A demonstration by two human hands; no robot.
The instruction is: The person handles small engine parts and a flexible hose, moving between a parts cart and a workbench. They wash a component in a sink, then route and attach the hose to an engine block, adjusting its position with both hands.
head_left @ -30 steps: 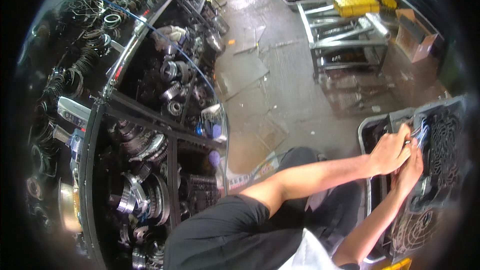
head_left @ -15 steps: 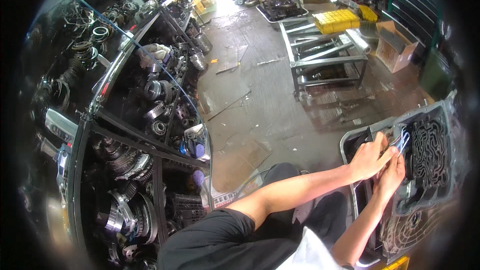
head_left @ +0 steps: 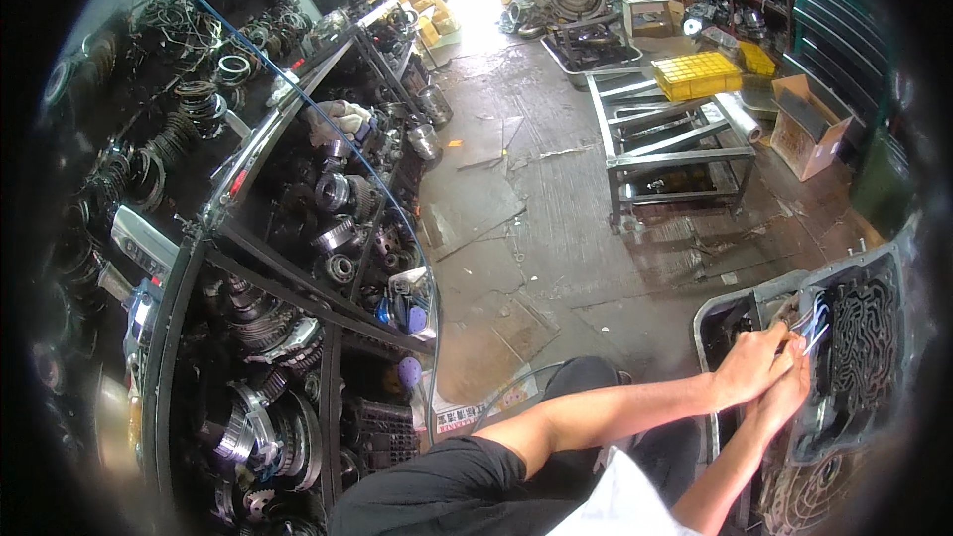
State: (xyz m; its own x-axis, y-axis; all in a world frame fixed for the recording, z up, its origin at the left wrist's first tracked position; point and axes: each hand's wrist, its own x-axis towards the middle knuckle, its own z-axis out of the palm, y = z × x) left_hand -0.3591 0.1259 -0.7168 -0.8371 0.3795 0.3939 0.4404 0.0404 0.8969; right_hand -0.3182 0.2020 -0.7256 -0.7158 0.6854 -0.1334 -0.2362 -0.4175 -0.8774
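Well, a wide brown-grey floor point(head_left: 556, 238) runs up the middle of the head view, with things along both its sides. On the left, a long black metal rack point(head_left: 171, 377) full of round metal gears makes a hard edge, and a thin blue cord point(head_left: 288, 80) hangs down in front of it. On the right, farther off, stands a low grey metal frame point(head_left: 680, 151) with a yellow plastic crate point(head_left: 697, 77) on top. An open brown cardboard box point(head_left: 806, 144) sits just beside the frame.

Close to the person, on the lower right, is a big grey metal casing point(head_left: 844, 445) with a dark plate of wiggly channels point(head_left: 862, 342) in it. Its raised wall goes around the plate, so the room for fingers there is tight. Below it lies a round ribbed metal piece point(head_left: 809, 498).

Both hands meet at the casing's left side. The left arm reaches far across to the right, and the left hand point(head_left: 751, 372) is bent over with curled fingers. The right arm comes up from below, and the right hand point(head_left: 787, 389) is curled too, touching the left one. Thin pale blue and white strips point(head_left: 820, 322) stick up just past the fingertips. I cannot tell whether either hand grips them, because the fingers hide it.
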